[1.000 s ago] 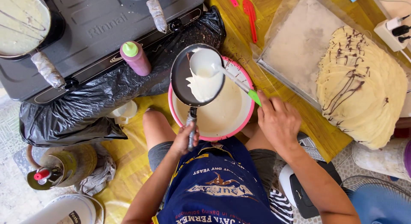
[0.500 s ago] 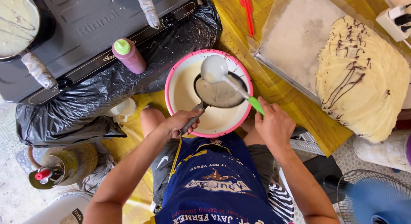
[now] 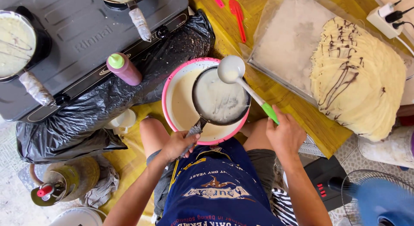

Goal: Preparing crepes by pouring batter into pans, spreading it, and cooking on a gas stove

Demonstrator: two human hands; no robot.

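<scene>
Now left hand (image 3: 179, 145) grips small black batter-coated pan (image 3: 221, 96) over pink-rimmed batter bowl (image 3: 172, 85), right hand (image 3: 285, 135) clenching green-handled white ladle (image 3: 231, 69) above it.

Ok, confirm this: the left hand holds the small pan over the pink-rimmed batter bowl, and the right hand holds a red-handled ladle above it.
Not quite. In the head view the ladle has a green grip, not red. The rest stands: the left hand holds the small pan over the pink-rimmed batter bowl, and the right hand holds the ladle above it.
</scene>
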